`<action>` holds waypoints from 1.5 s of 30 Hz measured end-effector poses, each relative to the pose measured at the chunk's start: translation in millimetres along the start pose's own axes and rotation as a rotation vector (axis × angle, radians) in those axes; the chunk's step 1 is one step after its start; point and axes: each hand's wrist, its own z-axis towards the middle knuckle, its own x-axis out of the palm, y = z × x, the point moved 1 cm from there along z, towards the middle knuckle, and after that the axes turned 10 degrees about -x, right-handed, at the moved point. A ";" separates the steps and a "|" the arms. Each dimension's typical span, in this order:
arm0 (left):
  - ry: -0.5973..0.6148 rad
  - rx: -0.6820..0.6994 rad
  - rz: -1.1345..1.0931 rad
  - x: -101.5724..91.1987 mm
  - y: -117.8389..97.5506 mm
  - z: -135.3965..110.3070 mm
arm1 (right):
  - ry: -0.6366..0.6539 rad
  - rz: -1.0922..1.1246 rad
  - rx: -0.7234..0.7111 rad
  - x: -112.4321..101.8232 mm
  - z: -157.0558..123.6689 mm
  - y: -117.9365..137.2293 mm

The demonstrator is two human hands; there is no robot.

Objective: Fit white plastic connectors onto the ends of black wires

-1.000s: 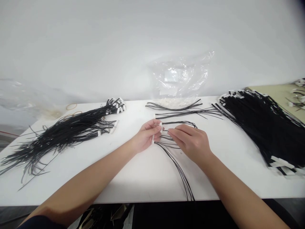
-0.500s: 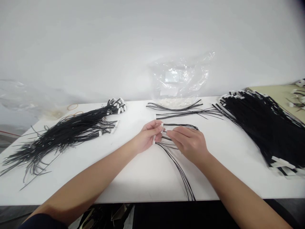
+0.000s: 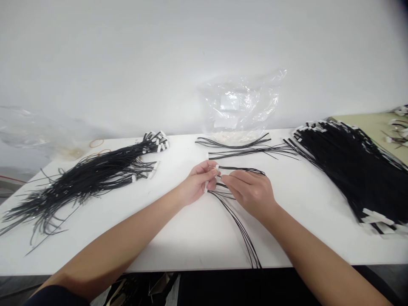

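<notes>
My left hand (image 3: 200, 182) pinches a white connector (image 3: 217, 168) between thumb and fingers, over the middle of the table. Black wires (image 3: 239, 170) run rightward from its upper end. Closed beside it, my right hand (image 3: 250, 189) holds a thin black wire whose tip is at the connector; whether it is inserted I cannot tell. Below my left fingers a second white connector end (image 3: 206, 187) shows, with several black wires (image 3: 237, 221) curving down to the table's front edge. Just behind my hands lies another wired connector (image 3: 208, 156).
On the left lies a heap of black wires with white connectors (image 3: 95, 174), near rubber bands (image 3: 97, 143). A large stack of black wires (image 3: 353, 165) covers the right side. A clear plastic bag (image 3: 244, 106) stands against the wall, with loose wires (image 3: 234, 144) before it.
My right hand has shifted slightly left, nearer the connector. My left hand keeps its grip in the same place.
</notes>
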 end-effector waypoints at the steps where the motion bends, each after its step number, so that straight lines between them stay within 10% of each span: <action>1: -0.001 -0.001 -0.001 0.1 0.0 -0.1 | 0.001 -0.006 -0.006 0.0 0.6 0.1; 19: 0.002 -0.008 -0.004 1.1 -1.8 -2.2 | -0.001 -0.020 0.000 -1.0 3.2 -0.4; 27: -0.041 0.014 -0.288 -4.5 -5.6 0.1 | -0.240 -0.191 -0.066 -16.4 5.6 1.4; 34: -0.072 0.038 -0.342 -7.0 -9.5 -0.2 | 0.042 -0.075 -0.242 -4.8 4.2 10.8; 45: 0.064 -0.014 -0.386 -9.3 -8.1 -1.2 | 0.060 0.020 -0.247 -1.7 1.0 15.1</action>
